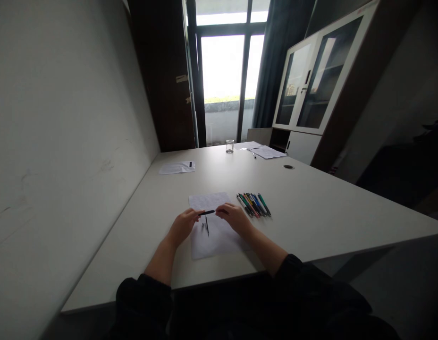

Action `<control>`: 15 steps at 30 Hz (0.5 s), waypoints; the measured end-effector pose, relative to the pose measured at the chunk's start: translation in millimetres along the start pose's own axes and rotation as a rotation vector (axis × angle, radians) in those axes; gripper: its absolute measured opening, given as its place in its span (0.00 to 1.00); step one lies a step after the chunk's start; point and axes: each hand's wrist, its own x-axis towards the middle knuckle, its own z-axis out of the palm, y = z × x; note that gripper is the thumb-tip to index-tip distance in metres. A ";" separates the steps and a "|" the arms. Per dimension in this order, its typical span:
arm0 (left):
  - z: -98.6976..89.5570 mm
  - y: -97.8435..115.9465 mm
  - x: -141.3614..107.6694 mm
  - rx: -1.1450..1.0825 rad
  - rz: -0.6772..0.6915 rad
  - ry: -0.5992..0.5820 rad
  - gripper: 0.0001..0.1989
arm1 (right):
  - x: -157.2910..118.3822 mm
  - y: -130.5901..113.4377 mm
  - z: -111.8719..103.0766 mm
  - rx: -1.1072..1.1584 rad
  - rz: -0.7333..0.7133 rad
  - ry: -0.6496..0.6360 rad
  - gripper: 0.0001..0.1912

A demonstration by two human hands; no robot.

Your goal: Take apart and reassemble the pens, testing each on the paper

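Observation:
A dark pen barrel is held above a sheet of paper; my left hand pinches its left end. Close to the barrel's right end are the closed fingertips of my right hand; whatever they hold is too small to make out. Below the barrel, a thin dark refill lies on the paper, with small pen parts just left of it. To the right of my right hand, several pens of different colours lie side by side on the table.
The white table meets a wall on the left. Farther back are a clear glass, a plastic sleeve, stacked papers with a pen beside them, and a round hole in the tabletop.

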 end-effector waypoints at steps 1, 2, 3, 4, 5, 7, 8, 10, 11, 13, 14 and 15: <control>-0.2 0.4 0.1 0.007 0.002 -0.008 0.18 | 0.1 -0.5 -0.4 -0.004 -0.018 0.001 0.05; -0.5 1.0 0.2 0.015 0.004 -0.016 0.19 | 0.2 -0.9 -0.6 -0.007 -0.035 0.004 0.05; -0.7 1.5 0.3 0.022 0.006 -0.020 0.19 | 0.3 -1.1 -0.8 -0.010 -0.048 0.007 0.06; -0.9 2.1 0.4 0.028 0.008 -0.022 0.19 | 0.4 -1.2 -0.7 -0.012 -0.057 0.013 0.06; -1.0 2.7 0.5 0.033 0.010 -0.022 0.19 | 0.5 -1.1 -0.5 -0.013 -0.058 0.021 0.06; -1.2 3.7 0.7 0.043 0.019 -0.015 0.19 | 0.6 -0.8 0.3 -0.015 -0.044 0.041 0.07; -1.3 4.0 0.8 0.051 0.026 -0.006 0.18 | 0.6 -0.7 0.8 -0.015 -0.033 0.051 0.07; -1.6 4.0 1.1 0.080 0.044 0.017 0.17 | 0.5 -0.7 1.9 -0.003 -0.012 0.077 0.07; -1.9 3.7 1.2 0.099 0.054 0.029 0.16 | 0.4 -1.1 2.2 0.009 -0.004 0.089 0.07; -2.4 3.0 1.5 0.137 0.070 0.042 0.13 | 0.4 -3.1 2.3 0.032 0.002 0.115 0.07; -2.5 2.7 1.6 0.151 0.075 0.045 0.13 | 0.4 -4.7 2.1 0.036 -0.001 0.130 0.07; -2.5 2.5 1.7 0.159 0.078 0.046 0.12 | 0.4 -6.7 1.7 0.032 -0.007 0.143 0.07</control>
